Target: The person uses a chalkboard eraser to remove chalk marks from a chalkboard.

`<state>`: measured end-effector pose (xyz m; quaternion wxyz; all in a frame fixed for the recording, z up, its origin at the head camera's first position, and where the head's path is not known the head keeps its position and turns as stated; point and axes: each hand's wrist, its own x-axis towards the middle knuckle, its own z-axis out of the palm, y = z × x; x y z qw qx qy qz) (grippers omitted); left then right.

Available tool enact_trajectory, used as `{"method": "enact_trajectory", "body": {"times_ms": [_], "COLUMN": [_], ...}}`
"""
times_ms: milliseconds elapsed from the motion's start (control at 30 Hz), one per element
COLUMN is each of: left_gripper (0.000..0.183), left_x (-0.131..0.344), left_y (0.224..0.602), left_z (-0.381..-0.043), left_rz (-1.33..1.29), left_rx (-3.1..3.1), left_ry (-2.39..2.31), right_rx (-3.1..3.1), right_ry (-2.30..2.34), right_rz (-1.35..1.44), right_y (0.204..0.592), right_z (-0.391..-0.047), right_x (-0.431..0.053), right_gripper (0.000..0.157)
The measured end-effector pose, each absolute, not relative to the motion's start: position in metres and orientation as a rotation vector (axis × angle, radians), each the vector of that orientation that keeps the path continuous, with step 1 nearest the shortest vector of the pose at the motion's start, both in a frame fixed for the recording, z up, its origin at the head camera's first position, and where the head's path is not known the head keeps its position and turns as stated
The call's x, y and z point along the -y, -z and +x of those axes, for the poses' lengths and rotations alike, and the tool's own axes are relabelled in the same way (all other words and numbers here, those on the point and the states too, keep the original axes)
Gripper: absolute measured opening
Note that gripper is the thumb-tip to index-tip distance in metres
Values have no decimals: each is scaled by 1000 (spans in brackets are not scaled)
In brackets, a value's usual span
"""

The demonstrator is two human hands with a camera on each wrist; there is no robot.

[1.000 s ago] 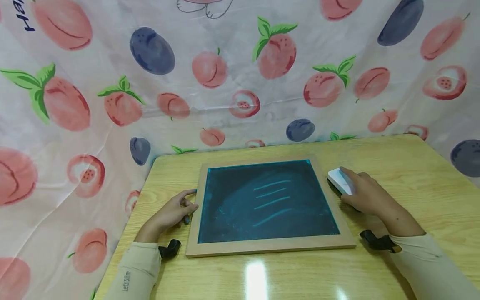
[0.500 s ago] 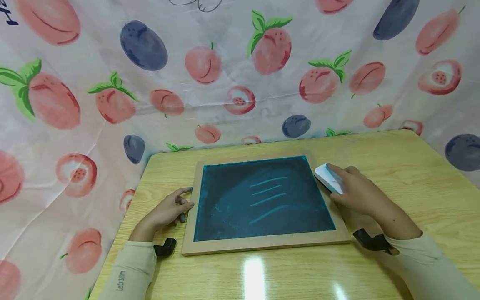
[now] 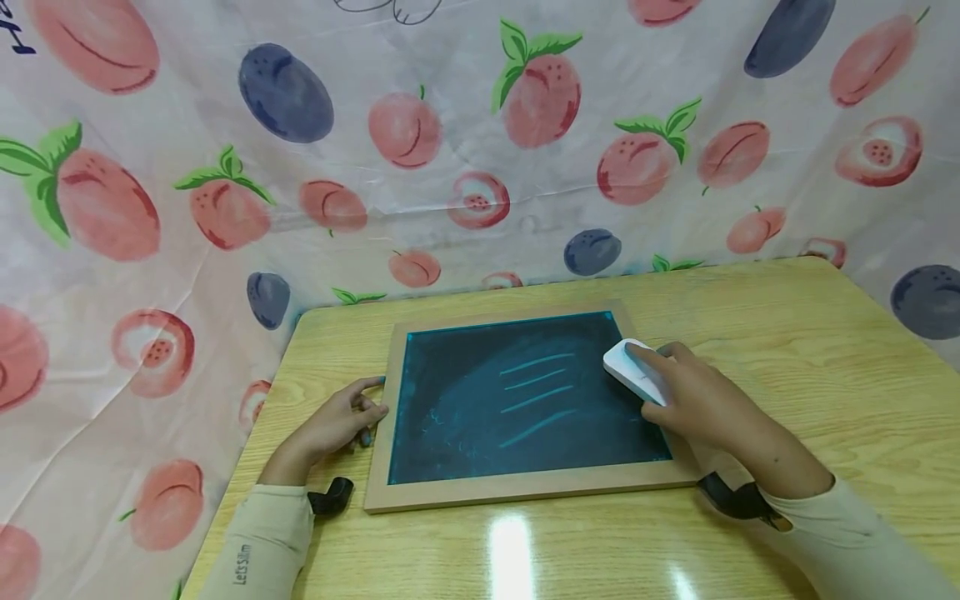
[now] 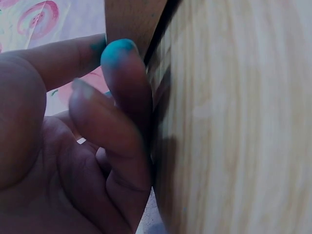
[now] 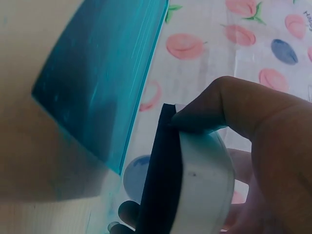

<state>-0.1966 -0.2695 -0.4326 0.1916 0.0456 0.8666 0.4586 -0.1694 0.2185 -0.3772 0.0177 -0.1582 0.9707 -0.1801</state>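
A chalkboard (image 3: 465, 408) in a wooden frame lies on the table, with several blue chalk strokes (image 3: 536, 398) across its dark surface. My right hand (image 3: 705, 396) grips a white board eraser (image 3: 633, 367) over the board's right edge. The right wrist view shows the eraser's dark felt side (image 5: 165, 170), with the thumb bent against its top edge. At the opposite side, my left hand (image 3: 337, 421) touches the frame's left edge with its thumb and index finger. In the left wrist view, blue chalk dust colours a fingertip (image 4: 119, 51) beside the frame (image 4: 134, 22).
A pale wooden table (image 3: 420, 558) carries the board. Behind and to the left hangs a cloth (image 3: 457, 75) printed with peaches and plums. Dark camera mounts (image 3: 738, 497) sit at both wrists.
My right hand has carried the eraser leftward from the table beside the board to over its right edge. My left hand stays at the frame. The head view has shifted slightly.
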Motion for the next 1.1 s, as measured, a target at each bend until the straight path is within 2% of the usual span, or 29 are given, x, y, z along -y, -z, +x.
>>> {"method": "enact_trajectory", "body": {"times_ms": [667,1100], "left_gripper": [65,64], "left_x": [270,271], "left_y": [434,436], "left_z": [-197,-198], "left_rz": [164,91], "left_rx": [-2407,-2409], "left_ry": [-1311,-1294], "right_rx": [-2989,-3028], "right_ry": [475,406], "right_rz": [-650,-654], "right_y": [385,389], "right_z": [-157,-155], "right_x": [-202,-199], "right_gripper": [67,64]}}
